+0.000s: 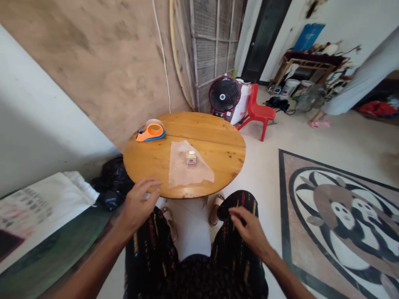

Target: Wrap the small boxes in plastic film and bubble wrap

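Observation:
My left hand (141, 202) hovers at the near left edge of the round wooden table (218, 133), holding nothing, with its fingers stretched out and the thumb apart. Over my right knee is my right hand (247, 228), empty and loosely bent, its fingers apart. A thin, pale, see-through sheet (182, 174) lies flat on the tabletop. On that sheet sits a small box (191, 158) with a white top and a printed front. An orange and blue tape dispenser (152, 130) rests at the table's far left. Neither hand touches these things.
Behind the table stand a round dark fan-like heater (225, 94) and a red child's chair (259, 111). Black plastic bags (114, 180) and a white printed sack (43, 203) lie at the left. Another person's leg (358, 87) shows at the upper right.

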Demonstrator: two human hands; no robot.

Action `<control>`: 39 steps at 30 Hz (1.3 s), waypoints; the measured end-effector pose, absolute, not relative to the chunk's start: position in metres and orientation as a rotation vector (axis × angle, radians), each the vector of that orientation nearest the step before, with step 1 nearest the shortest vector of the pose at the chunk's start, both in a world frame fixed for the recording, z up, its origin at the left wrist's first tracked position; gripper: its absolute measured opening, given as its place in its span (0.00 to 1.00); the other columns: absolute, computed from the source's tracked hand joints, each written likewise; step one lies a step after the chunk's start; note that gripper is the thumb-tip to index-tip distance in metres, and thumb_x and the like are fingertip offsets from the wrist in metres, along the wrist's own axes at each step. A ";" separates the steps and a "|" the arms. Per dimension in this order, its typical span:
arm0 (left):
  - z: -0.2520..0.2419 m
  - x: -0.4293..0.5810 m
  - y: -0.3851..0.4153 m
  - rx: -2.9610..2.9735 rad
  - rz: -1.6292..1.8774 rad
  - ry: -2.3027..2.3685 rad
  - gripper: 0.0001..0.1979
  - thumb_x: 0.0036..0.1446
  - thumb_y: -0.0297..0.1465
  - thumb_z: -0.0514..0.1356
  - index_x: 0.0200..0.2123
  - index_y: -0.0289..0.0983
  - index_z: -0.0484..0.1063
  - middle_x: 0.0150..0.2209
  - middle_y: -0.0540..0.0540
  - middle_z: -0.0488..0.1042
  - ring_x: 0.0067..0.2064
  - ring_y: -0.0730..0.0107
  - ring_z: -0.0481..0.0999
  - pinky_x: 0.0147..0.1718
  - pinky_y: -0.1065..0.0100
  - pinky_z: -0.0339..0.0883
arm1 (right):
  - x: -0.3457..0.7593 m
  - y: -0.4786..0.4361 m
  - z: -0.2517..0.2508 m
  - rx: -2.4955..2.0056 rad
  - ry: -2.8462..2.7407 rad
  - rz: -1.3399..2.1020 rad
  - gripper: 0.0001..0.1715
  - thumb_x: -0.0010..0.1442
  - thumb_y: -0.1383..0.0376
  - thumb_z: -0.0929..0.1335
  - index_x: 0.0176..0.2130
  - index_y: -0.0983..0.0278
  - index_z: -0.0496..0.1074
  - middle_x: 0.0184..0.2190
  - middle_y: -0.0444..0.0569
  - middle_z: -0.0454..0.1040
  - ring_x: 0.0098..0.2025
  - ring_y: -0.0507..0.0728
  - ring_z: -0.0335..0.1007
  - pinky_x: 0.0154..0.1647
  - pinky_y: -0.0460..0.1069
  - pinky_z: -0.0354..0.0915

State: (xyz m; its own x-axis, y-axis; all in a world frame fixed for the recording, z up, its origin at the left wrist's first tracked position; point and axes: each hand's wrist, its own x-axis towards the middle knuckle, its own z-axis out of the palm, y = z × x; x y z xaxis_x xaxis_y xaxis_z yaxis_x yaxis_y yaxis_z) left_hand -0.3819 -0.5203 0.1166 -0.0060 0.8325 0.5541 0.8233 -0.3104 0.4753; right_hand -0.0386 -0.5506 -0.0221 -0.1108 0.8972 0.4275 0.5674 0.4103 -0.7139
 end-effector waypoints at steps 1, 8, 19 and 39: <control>0.126 -0.375 -0.509 2.244 1.227 1.799 0.14 0.60 0.37 0.55 0.39 0.38 0.78 0.46 0.43 0.77 0.50 0.60 0.76 0.53 0.59 0.73 | -0.039 -0.535 0.003 -1.222 -1.784 0.460 0.12 0.66 0.61 0.63 0.44 0.58 0.76 0.42 0.51 0.81 0.44 0.60 0.78 0.46 0.57 0.73; 0.139 -0.348 -0.423 2.401 1.023 1.609 0.12 0.57 0.28 0.54 0.38 0.36 0.77 0.43 0.43 0.79 0.47 0.61 0.77 0.52 0.57 0.71 | -0.095 -0.408 0.139 -1.066 -2.033 0.185 0.14 0.63 0.62 0.67 0.47 0.62 0.75 0.43 0.51 0.78 0.41 0.57 0.75 0.46 0.53 0.69; 0.106 -0.366 -0.353 2.268 0.874 1.697 0.16 0.54 0.24 0.53 0.45 0.35 0.73 0.41 0.43 0.77 0.42 0.64 0.76 0.44 0.63 0.71 | -0.196 -0.292 0.172 -1.300 -2.630 -0.057 0.13 0.59 0.66 0.66 0.40 0.70 0.78 0.42 0.62 0.78 0.45 0.65 0.74 0.45 0.55 0.64; 0.119 -0.364 -0.335 2.254 0.563 1.873 0.28 0.56 0.29 0.53 0.61 0.36 0.67 0.39 0.43 0.79 0.33 0.65 0.75 0.37 0.64 0.69 | -0.100 -0.239 0.099 -1.467 -1.981 0.354 0.12 0.60 0.66 0.63 0.31 0.64 0.73 0.29 0.49 0.76 0.31 0.54 0.66 0.31 0.48 0.52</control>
